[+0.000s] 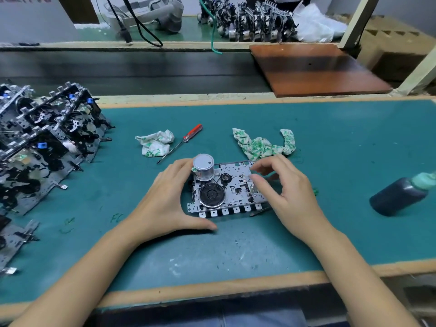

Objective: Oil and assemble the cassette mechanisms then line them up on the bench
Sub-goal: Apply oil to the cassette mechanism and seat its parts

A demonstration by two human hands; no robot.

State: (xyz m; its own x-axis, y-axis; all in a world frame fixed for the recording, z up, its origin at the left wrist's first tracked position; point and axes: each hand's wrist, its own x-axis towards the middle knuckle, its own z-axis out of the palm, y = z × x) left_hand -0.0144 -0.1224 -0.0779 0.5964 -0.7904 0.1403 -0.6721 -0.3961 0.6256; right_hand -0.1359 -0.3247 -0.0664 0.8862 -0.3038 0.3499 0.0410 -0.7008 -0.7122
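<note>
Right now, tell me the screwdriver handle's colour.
Translucent red, on the screwdriver; the head view shows it.

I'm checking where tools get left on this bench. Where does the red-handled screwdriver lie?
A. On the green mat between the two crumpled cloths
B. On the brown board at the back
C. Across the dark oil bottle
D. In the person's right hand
A: the red-handled screwdriver lies loose on the green mat, with one crumpled cloth to its left and the other cloth to its right, touched by neither hand.
</note>
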